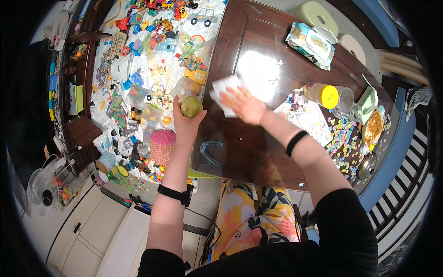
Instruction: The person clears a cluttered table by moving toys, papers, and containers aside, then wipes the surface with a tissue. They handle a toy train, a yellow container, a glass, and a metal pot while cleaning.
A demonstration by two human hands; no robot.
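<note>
My left hand (187, 123) is raised near the table's left edge, its fingers around a round, green, bumpy fruit (191, 107). Beneath my right hand (244, 106) a white wipe (226, 85) lies folded against the glossy dark wooden table (242, 152). The fingers are spread over the wipe and slightly blurred. A bent, clear blue strip (211, 152) rests on the table near its lower left corner. To the right of my right hand are printed sheets (313, 121).
A wet-wipes pack (311, 45) sits at the table's far right. Closer are a yellow-lidded jar (320, 94), clear containers (344, 100), scattered small colourful pieces (342, 138) and a metal lid (367, 165). Many toys and a pink woven basket (162, 147) cover the white play mat (161, 64) at left.
</note>
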